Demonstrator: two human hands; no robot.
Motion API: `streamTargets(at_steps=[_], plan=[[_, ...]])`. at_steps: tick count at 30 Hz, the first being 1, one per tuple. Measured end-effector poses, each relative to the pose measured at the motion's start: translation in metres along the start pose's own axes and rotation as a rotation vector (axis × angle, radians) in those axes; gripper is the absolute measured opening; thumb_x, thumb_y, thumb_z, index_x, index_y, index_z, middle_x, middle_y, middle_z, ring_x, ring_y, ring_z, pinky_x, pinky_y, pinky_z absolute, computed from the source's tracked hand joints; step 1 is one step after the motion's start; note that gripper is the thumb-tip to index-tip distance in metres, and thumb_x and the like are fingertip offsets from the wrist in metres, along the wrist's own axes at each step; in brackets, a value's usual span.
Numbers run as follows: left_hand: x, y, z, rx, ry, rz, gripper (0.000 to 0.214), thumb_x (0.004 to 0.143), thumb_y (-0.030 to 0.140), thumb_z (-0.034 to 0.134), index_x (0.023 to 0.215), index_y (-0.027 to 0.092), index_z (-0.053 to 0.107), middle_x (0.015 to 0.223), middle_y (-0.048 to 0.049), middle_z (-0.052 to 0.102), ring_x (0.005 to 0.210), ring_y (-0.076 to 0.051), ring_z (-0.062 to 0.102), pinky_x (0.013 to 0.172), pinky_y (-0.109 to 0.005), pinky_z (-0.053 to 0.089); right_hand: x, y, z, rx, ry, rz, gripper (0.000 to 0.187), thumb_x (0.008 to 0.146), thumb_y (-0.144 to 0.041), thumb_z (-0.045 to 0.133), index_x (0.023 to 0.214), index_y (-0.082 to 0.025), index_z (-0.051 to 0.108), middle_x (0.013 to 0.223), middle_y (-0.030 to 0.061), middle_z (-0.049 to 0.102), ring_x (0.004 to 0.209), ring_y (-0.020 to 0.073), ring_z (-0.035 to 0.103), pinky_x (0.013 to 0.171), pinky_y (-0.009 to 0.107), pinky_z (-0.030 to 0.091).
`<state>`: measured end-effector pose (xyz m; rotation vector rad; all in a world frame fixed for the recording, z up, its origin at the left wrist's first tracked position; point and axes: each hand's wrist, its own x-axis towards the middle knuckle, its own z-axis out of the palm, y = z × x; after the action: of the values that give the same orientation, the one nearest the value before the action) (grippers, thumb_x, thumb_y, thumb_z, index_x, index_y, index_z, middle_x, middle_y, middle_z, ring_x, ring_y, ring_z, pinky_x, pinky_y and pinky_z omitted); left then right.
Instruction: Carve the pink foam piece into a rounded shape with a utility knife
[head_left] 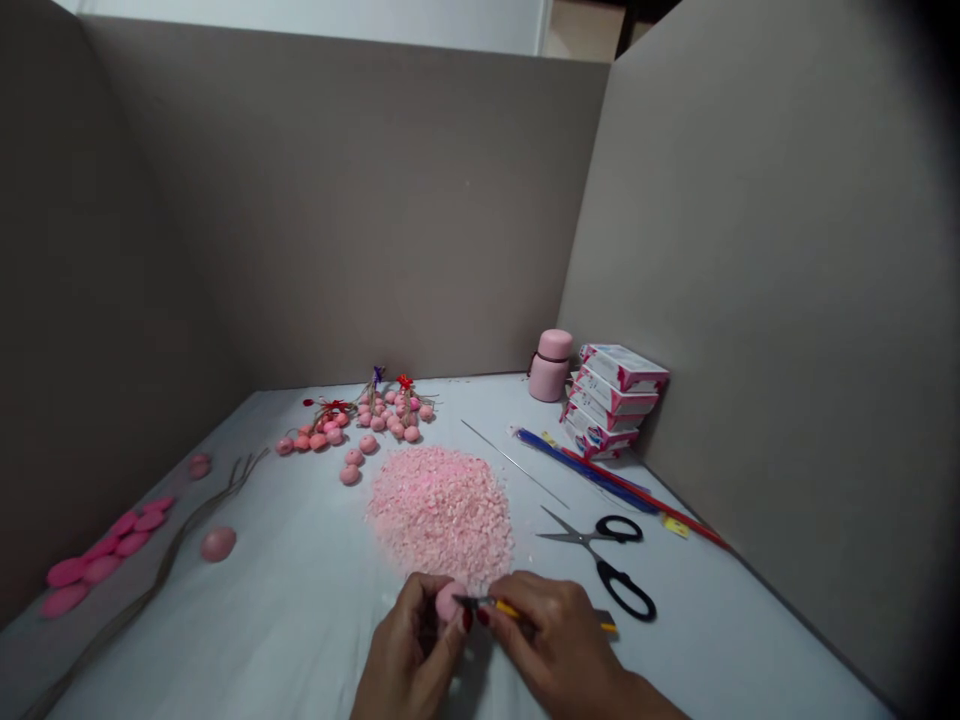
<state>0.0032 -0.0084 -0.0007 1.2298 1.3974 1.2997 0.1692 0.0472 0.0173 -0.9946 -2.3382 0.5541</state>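
At the front edge of the view, my left hand (414,640) is closed round a small pink ball (450,601), holding it between thumb and fingers. My right hand (559,635) grips a yellow utility knife (508,608) whose dark blade meets the ball's right side. The knife's tail end sticks out past the right hand. Just beyond both hands lies a heap of pale pink shavings (442,510). Black-handled scissors (589,538) lie with their blades apart to the right of the heap.
Bunches of pink balls on stems (390,412) lie at the back. Pink oval pieces (105,555), another ball (218,543) and long dry stems (169,560) are at left. A thin metal rod (514,462), blue and red strips (592,468), stacked boxes (615,395) and a pink flask (550,368) stand right. Grey panels (360,210) surround.
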Motion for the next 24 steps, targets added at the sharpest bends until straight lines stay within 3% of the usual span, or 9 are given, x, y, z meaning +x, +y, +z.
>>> streamTargets(at_steps=[3,6,18,24], plan=[[-0.0009,0.0028,-0.0007,0.099,0.030,0.034,0.017,0.082,0.036,0.056,0.079,0.020,0.057,0.065,0.0021,0.054,0.058,-0.016,0.048,0.057,-0.028,0.038,-0.0043,-0.0055,0.0040,-0.011,-0.040,-0.090,0.031,0.094,-0.032,0.040,0.074,-0.019,0.060,0.068,0.0033,0.065,0.062,0.0168,0.060,0.056,0.025,0.035],[-0.0023,0.0052,-0.0003,0.169,0.057,0.055,0.008,0.079,0.028,0.056,0.075,0.021,0.055,0.064,0.0023,0.055,0.058,-0.016,0.050,0.057,-0.028,0.039,-0.0052,-0.0076,0.0057,-0.026,-0.053,-0.093,0.031,0.094,-0.031,0.040,0.076,-0.018,0.062,0.068,0.0039,0.066,0.063,0.0175,0.061,0.057,0.026,0.036],[-0.0053,0.0029,0.0035,0.316,0.099,0.135,0.011,0.076,0.028,0.057,0.069,0.024,0.050,0.058,0.0052,0.050,0.052,-0.015,0.048,0.051,-0.026,0.036,-0.0053,-0.0077,0.0055,-0.029,-0.069,-0.075,0.030,0.092,-0.032,0.042,0.075,-0.018,0.063,0.065,0.0033,0.065,0.060,0.0168,0.061,0.055,0.025,0.034],[-0.0052,0.0035,0.0053,0.313,0.106,0.125,0.019,0.081,0.037,0.052,0.068,0.023,0.050,0.057,0.0063,0.047,0.050,-0.013,0.044,0.050,-0.026,0.034,0.0010,-0.0014,0.0018,-0.042,-0.028,0.088,0.029,0.091,-0.030,0.045,0.070,-0.020,0.061,0.065,0.0014,0.065,0.060,0.0155,0.059,0.056,0.025,0.033]])
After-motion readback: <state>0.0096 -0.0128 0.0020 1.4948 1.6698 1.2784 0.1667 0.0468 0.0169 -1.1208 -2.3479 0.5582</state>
